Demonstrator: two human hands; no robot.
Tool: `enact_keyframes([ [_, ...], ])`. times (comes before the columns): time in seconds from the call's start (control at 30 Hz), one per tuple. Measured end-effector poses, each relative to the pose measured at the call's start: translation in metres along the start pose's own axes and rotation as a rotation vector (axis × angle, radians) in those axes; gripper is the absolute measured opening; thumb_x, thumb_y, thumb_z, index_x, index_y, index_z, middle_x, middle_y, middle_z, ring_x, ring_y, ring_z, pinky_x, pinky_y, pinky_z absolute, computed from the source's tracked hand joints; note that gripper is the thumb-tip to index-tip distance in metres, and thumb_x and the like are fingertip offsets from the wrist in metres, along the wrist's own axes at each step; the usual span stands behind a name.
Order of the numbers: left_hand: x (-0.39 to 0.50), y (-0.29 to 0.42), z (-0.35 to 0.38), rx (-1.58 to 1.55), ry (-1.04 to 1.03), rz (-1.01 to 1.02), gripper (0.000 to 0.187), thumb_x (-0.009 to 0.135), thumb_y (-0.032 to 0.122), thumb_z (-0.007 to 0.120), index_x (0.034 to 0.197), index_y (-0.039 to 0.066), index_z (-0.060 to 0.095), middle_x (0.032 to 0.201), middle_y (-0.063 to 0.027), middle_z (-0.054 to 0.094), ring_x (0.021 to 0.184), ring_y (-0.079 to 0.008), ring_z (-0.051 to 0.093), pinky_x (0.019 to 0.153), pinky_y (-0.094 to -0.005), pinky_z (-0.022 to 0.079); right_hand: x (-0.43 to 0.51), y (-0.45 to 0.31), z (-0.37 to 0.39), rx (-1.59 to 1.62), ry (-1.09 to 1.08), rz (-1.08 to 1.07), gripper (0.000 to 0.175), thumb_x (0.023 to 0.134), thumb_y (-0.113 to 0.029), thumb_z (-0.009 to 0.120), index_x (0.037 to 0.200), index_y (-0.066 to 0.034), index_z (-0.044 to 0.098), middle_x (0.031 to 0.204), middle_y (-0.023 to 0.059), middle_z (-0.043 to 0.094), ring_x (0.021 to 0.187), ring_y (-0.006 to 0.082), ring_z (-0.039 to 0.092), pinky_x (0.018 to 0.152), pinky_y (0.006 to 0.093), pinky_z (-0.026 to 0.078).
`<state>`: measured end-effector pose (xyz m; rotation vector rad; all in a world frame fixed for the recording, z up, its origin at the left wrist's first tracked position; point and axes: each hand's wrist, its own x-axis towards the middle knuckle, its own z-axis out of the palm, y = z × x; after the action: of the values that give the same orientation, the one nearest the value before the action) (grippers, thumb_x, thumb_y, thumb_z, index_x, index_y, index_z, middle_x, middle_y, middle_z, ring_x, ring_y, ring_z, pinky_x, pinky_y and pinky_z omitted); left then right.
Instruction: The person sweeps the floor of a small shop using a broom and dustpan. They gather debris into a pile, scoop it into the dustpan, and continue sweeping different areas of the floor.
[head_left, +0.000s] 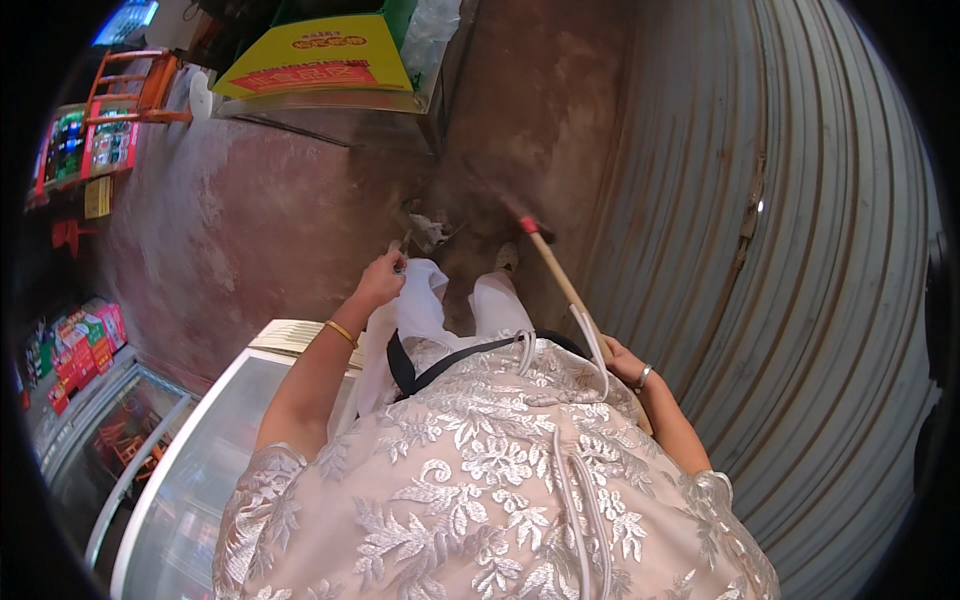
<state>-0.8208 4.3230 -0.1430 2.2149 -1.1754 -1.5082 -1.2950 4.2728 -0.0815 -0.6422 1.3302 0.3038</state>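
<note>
My right hand (624, 363) grips the wooden handle (559, 266) of a broom beside my hip. A red band (529, 225) circles the handle's lower part, and the dark, blurred broom head reaches the floor beyond it. My left hand (382, 279) is closed around a thin handle in front of my left leg. That handle leads down towards crumpled litter (429, 231) on the floor ahead of my feet; whether a dustpan lies under the litter, I cannot tell. One shoe (507, 257) shows close to the broom.
A corrugated metal shutter (690, 225) runs along my right. Ahead stands a metal-edged stand with a yellow printed carton (322, 52). A white-framed chest freezer (217, 450) is close on my left. Farther left are a wooden chair (131, 86), drink crates (90, 142) and red boxes (79, 349).
</note>
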Motion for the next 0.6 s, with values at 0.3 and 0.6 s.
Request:
enact_keyframes([
  [0.3,0.040,0.007,-0.064,0.361,-0.196,0.239,0.018,0.066,0.008,0.050,0.084,0.006,0.052,0.085,-0.0170,0.057,0.085,-0.0349,0.053,0.071,-0.0409,0.042,0.046,0.023,0.065,0.641,0.257,0.308,0.017,0.084,-0.017,0.049,0.073,-0.0067,0.042,0.042,0.0032,0.038,0.032,0.0127,0.036,0.032,0.0267,0.033],
  [0.6,0.066,0.026,-0.063,0.393,-0.344,0.209,0.019,0.067,0.009,0.052,0.085,0.005,0.053,0.089,-0.0172,0.056,0.088,-0.0351,0.052,0.075,-0.0411,0.042,0.069,0.002,0.214,0.254,0.250,0.371,0.003,0.072,-0.001,0.045,0.070,-0.0004,0.047,0.048,0.0077,0.046,0.037,0.0181,0.047,0.032,0.0298,0.039],
])
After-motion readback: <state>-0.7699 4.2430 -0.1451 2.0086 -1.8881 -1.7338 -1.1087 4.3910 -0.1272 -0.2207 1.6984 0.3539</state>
